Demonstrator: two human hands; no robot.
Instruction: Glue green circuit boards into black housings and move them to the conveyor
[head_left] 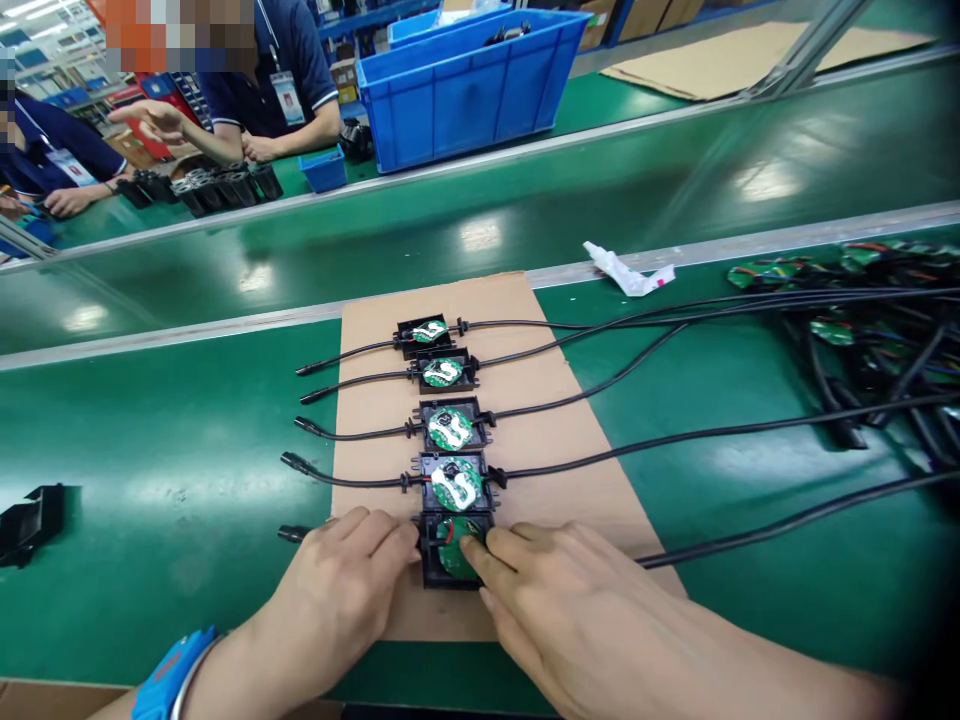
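Observation:
A black plastic case (450, 582) with a round green circuit board (454, 556) in it lies nearest me on the cardboard sheet (442, 622). At its left side my left hand (341, 570) is closed, fingers bent over the black cable (291, 534), whose plug end sticks out beyond. My right hand (559, 575) grips the case's right side, with one fingertip on the board. A red wire shows on the board; its right part is hidden by my fingers. Beyond, several similar cases stand in a column, including one case (454, 483) with white paste on its board.
Cables run right to a heap of cabled green boards (832, 335). A black plastic part (31, 525) lies far left, a crumpled white wrapper (630, 272) near the rail. Across the green line stand a blue crate (472, 95), a small blue bin (322, 170) and two co-workers with black parts (225, 188).

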